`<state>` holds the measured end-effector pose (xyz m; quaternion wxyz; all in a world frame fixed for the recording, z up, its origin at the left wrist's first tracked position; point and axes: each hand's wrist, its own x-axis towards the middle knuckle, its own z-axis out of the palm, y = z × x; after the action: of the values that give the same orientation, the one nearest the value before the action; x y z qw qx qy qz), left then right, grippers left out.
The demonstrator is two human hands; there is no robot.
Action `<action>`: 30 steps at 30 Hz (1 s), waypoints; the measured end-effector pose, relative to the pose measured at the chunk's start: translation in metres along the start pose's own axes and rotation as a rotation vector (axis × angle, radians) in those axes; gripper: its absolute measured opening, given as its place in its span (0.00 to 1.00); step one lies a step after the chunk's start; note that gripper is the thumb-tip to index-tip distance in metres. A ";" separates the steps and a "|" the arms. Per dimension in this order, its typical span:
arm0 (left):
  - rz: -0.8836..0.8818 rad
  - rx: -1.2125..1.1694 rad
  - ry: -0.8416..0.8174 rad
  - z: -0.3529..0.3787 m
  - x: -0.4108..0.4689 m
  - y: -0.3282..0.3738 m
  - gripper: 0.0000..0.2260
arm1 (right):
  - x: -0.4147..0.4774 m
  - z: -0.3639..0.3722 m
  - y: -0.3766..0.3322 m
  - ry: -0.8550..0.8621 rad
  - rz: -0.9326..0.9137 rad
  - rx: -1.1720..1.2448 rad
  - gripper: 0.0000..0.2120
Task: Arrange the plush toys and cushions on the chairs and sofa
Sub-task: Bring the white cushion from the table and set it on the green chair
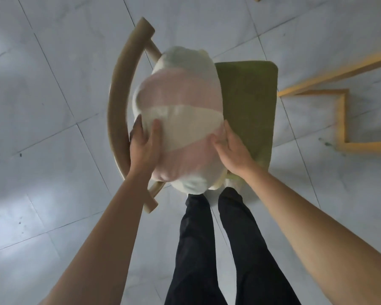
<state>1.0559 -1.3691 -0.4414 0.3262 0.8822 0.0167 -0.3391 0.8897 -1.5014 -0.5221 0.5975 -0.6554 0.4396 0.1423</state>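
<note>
A long plush toy with pink and cream bands lies lengthwise over a chair with a green seat and a curved tan backrest. My left hand grips the plush on its left side, thumb on top and fingers round the edge. My right hand pinches the fabric on its right side. The plush is slightly blurred and covers the left half of the seat.
Grey tiled floor surrounds the chair. A yellow wooden frame stands to the right of the seat. My legs in black trousers are right in front of the chair.
</note>
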 end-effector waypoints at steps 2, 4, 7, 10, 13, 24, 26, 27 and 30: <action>0.051 0.070 0.017 0.002 0.004 -0.002 0.27 | 0.000 0.005 0.007 -0.017 0.035 0.033 0.41; 0.113 0.103 0.056 0.004 0.002 0.007 0.21 | -0.003 0.006 0.006 0.001 0.038 0.029 0.38; 0.323 0.138 0.077 0.004 -0.012 0.030 0.14 | -0.010 0.009 -0.002 0.110 -0.065 0.044 0.29; 0.483 0.290 0.203 -0.006 -0.017 0.041 0.14 | -0.011 0.022 -0.010 0.113 -0.125 0.075 0.25; 0.466 0.499 0.327 -0.016 -0.001 0.041 0.24 | 0.010 0.044 -0.011 0.025 -0.092 0.017 0.28; 0.837 0.905 0.208 0.003 0.037 0.000 0.21 | 0.026 0.042 0.004 0.200 -0.085 0.071 0.27; 0.871 0.835 0.303 0.008 0.028 0.002 0.19 | 0.034 0.032 -0.016 0.343 -0.138 0.070 0.26; 0.932 0.807 0.363 0.013 0.020 0.003 0.20 | 0.043 0.025 -0.028 0.410 -0.187 0.080 0.26; 1.153 0.819 0.280 0.029 -0.010 -0.002 0.20 | 0.088 0.011 -0.062 0.457 -0.289 0.092 0.28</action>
<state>1.0309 -1.3830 -0.4527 0.0912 0.8373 -0.5385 0.0244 0.9898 -1.5331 -0.5465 0.5262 -0.6987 0.4707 -0.1161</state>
